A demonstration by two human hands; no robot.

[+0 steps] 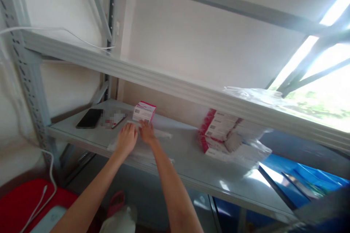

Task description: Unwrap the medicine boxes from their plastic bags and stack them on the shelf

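Observation:
A thin clear plastic bag (pixel 136 150) lies flat on the grey shelf, under and around both hands. My left hand (pixel 129 137) has its fingers curled down and closed at the bag's far end. Close beside it, my right hand (pixel 147 131) also has bent fingers at the bag's edge, with the fingertips right in front of a small white and pink box (pixel 144 111). Whether those fingertips touch the box is hard to make out. The box stands on the shelf just beyond my hands.
A black phone (pixel 90 118) and a flat, partly blurred item (pixel 118 120) lie to the left. Several pink and white boxes (pixel 218 127) wrapped in clear plastic sit at right. An upper shelf beam (pixel 175 89) crosses above. A red stool (pixel 16 204) with a white cable stands lower left.

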